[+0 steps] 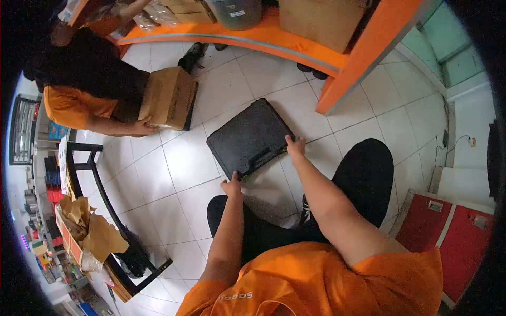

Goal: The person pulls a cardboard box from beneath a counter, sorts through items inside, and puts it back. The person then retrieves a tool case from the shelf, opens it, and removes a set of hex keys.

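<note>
A black hard case [247,134] lies on the white tiled floor in front of my knees, its handle side facing me. My left hand [232,185] is at the case's near left corner, thumb on the edge, fingers beside it. At the near right corner, my right hand [296,146] grips the case edge with the thumb on top. Whatever part of the fingers lies under the case is hidden.
At the upper left a person holds a cardboard box [168,97]. An orange shelf [253,36] with boxes and a grey bin [237,11] spans the top. A black metal frame [108,203] and brown paper [100,231] are left. Red panels [421,224] stand right.
</note>
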Demonstrator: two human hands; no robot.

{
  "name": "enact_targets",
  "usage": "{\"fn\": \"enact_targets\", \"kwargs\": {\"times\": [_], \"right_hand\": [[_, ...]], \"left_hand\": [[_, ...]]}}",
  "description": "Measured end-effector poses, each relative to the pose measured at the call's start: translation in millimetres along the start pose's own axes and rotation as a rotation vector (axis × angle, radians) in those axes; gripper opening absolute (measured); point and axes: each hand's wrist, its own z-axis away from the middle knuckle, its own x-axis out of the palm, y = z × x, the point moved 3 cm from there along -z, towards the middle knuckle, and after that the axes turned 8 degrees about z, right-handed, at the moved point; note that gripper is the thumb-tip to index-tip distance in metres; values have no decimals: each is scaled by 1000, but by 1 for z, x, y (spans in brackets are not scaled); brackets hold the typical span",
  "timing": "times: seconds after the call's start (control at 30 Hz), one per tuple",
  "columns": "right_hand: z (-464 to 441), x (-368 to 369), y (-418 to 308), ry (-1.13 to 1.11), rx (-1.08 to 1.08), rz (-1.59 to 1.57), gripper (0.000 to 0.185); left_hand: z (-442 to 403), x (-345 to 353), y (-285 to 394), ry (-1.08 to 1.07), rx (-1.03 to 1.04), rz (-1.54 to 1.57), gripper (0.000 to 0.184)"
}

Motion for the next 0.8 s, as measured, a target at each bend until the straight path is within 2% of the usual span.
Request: {"fn": "enact_targets", "kwargs": {"times": [0.07,0.13,0.2,0.23,0.33,0.43,0.5,0.6,0.63,0.73,0.8], "right_hand": [[-18,24,30,-115,142,-130,80],[-22,24,46,-211,242,-283,74],[-19,23,54,-288,338,-538,63],[-16,24,54,-330,383,-669,57],[-17,8,49,-475,295,-569,42],[5,-5,27,-592,199,-675,34],[10,2,27,-562,186,-721,32],[26,-1,5,-532,149,-755,27],[31,-4,0,-525,138,-758,25],[33,-11,-16,-734,28,-744,15],[32,-8,-9,-781,88,-747,16]], "left_hand": [[-14,11,-25,-42,-382,185,69],[4,24,-32,-118,-404,406,65],[17,35,-27,-188,-408,638,62],[15,35,-28,-243,-414,656,61],[9,37,-27,-367,-420,726,58],[7,36,-22,-430,-426,833,57],[7,39,-14,-522,-444,935,57],[31,40,22,-364,-344,864,57],[24,42,23,-385,-297,891,57],[14,45,25,-429,-192,942,56],[19,41,31,-440,-161,927,55]]}}
